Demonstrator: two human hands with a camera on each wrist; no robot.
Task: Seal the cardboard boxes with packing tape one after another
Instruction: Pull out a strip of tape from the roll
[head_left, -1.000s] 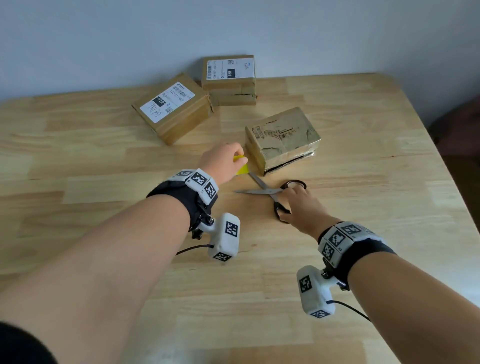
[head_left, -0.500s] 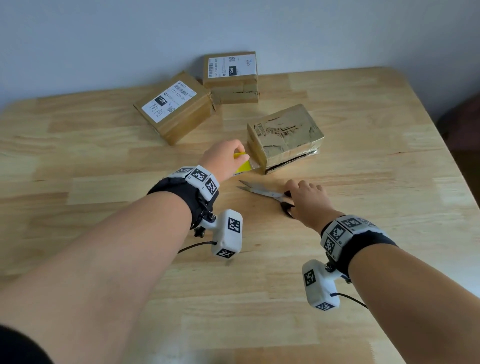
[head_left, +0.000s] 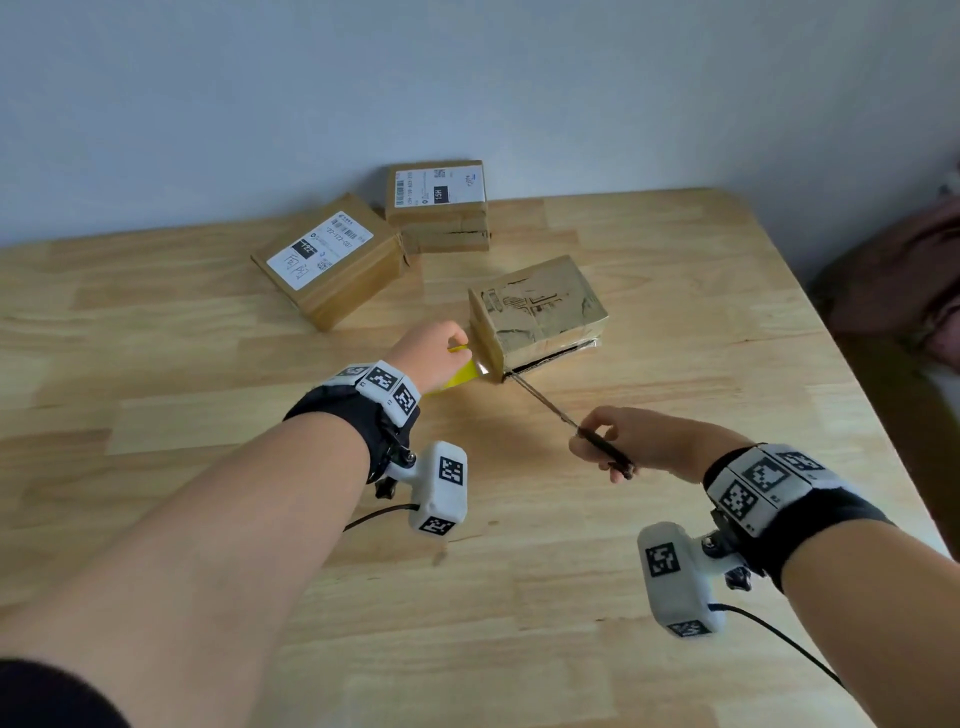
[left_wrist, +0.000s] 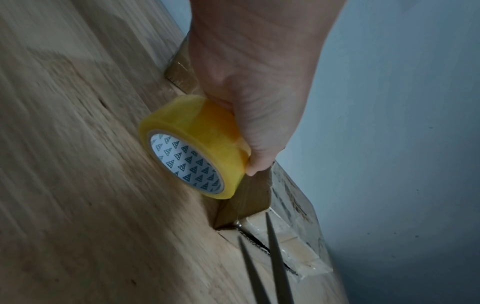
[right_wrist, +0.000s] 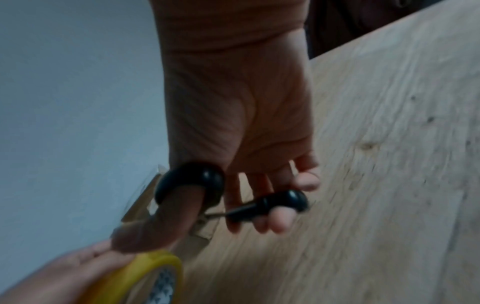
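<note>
A tape-covered cardboard box (head_left: 540, 312) lies mid-table, its side seam gaping (left_wrist: 262, 244). My left hand (head_left: 431, 348) grips a yellow roll of packing tape (left_wrist: 192, 148) beside the box's near-left corner, with a strip of tape stretched from the roll to the box (head_left: 480, 366). My right hand (head_left: 628, 441) holds black-handled scissors (head_left: 571, 421), thumb through one loop (right_wrist: 192, 185) and fingers in the other. The blades are parted (left_wrist: 262, 263) and point at the taped corner. Two more labelled boxes (head_left: 332, 257) (head_left: 439, 202) sit at the back.
The wooden table (head_left: 156, 374) ends at a pale wall behind the boxes. Its right edge drops off beside a dark reddish piece of furniture (head_left: 904, 291). Bare tabletop spreads to the left and in front of my arms.
My right hand picked the scissors up off the table and swung the blades up toward the box corner. My left hand stayed at the corner with the tape roll.
</note>
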